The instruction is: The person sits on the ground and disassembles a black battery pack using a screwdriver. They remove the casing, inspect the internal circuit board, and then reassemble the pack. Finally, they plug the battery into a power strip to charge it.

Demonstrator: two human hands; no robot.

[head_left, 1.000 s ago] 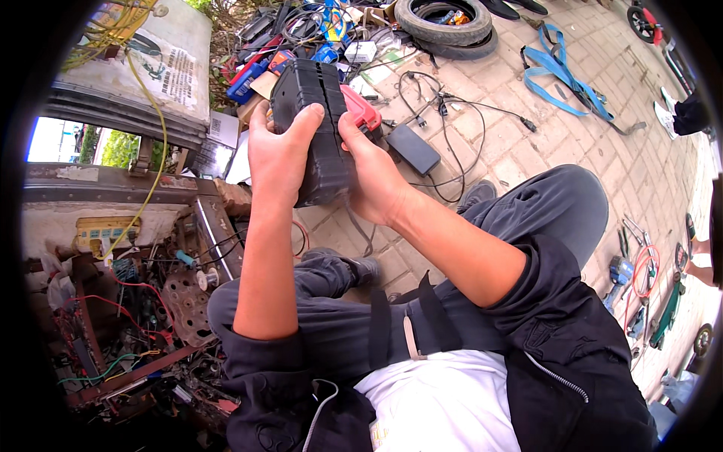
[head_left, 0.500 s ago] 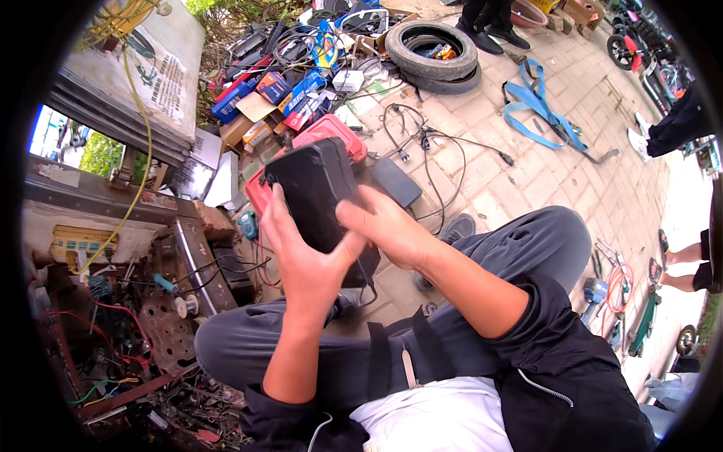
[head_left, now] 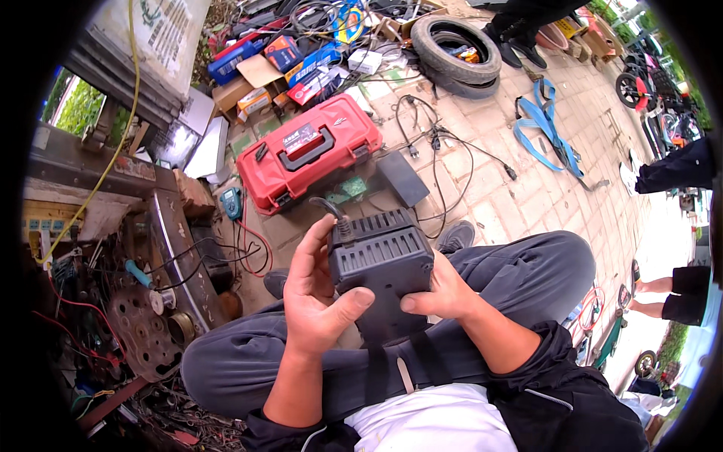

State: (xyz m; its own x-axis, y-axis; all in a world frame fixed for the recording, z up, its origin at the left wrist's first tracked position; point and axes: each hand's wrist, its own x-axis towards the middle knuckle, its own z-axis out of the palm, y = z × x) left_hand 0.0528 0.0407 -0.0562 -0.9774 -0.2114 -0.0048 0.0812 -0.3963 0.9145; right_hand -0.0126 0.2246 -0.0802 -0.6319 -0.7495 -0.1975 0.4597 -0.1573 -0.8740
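A black charger [head_left: 388, 290], a boxy case with slotted vents and a ribbed cord outlet at its far end, is held over my lap. My left hand [head_left: 316, 290] grips its left side, thumb lying on the upper face. From the right, my right hand [head_left: 444, 292] holds the other side, its thumb also on top. The fingers beneath the case are partly hidden. Beyond the charger, a red toolbox [head_left: 263, 177] with a dark handle rests closed on the paving. A flat dark panel or box [head_left: 403, 179] lies beside it.
A teal meter [head_left: 231, 202] with red and black leads sits left of the toolbox. Black power cords [head_left: 435, 143], a blue strap [head_left: 544, 124] and stacked tires [head_left: 457, 56] lie further off. At left stands a cluttered metal bench [head_left: 169, 233]. People stand at the far edge and right.
The charger has come lower and nearer my lap, tilted so that its vented end shows. Both hands moved with it, and the red toolbox is now uncovered.
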